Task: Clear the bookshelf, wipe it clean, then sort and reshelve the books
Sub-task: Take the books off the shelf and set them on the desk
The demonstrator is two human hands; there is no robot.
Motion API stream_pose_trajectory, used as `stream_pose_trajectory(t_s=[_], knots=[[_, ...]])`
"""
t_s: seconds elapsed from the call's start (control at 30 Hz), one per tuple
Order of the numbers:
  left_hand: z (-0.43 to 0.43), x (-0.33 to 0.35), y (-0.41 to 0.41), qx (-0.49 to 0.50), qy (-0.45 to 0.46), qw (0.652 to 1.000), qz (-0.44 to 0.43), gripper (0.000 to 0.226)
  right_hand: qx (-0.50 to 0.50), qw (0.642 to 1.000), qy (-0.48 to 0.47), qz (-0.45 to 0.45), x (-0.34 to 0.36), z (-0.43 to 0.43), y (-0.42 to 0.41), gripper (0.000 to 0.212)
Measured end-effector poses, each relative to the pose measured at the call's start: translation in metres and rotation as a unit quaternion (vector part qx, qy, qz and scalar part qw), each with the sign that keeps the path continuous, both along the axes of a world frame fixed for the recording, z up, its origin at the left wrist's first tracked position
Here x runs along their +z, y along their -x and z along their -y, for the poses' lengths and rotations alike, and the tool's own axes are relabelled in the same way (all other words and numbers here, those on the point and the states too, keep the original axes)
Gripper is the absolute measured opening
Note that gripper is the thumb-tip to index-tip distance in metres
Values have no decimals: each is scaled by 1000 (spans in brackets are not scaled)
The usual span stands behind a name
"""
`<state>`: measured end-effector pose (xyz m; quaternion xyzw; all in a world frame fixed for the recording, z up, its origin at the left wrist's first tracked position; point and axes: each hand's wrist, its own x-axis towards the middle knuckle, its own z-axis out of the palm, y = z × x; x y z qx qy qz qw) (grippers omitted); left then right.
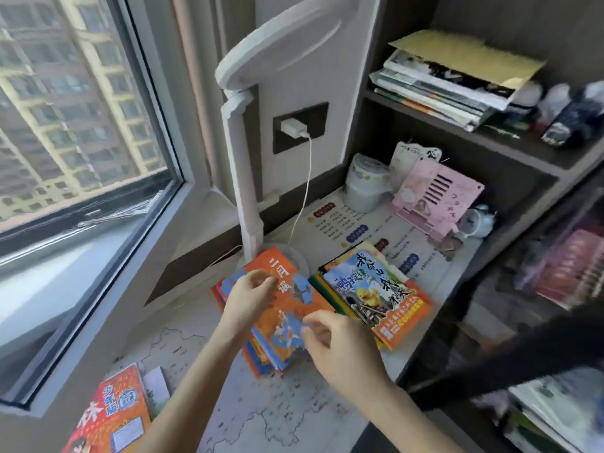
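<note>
A stack of orange picture books (289, 307) lies on the desk (277, 416) at the foot of the lamp. My left hand (250, 297) hovers over the top book's left part, fingers loosely curled and holding nothing. Over the stack's near right corner is my right hand (340, 349), also loosely curled and empty. A second stack, topped by a duck-cover book (376, 297), lies just right of the first. Another red-orange book (111, 416) lies at the desk's near left. The dark bookshelf (457, 134) stands to the right, with a pile of thin books (447, 85) on an upper board.
A white desk lamp (243, 165) stands behind the orange stack, with a charger and cable (294, 128) plugged in beside it. A cup (364, 183), a pink book stand (436, 197) and a small clock (475, 220) sit in the lower shelf opening. A window is on the left.
</note>
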<state>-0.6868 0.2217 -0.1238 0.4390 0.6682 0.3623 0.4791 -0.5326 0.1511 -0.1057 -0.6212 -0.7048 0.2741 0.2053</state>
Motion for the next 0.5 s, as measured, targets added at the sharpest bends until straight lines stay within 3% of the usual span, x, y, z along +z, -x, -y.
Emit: stream_pose_trajectory(t_s=[0.27,0.5], knots=[[69,94,-116,-208,-72,974,-45,17,-37,992,-89,-79,65,86,-113,17],[180,129,-246,-331,-86,937,-74,21,-71,983,-155,-61,99,199,-252,20]])
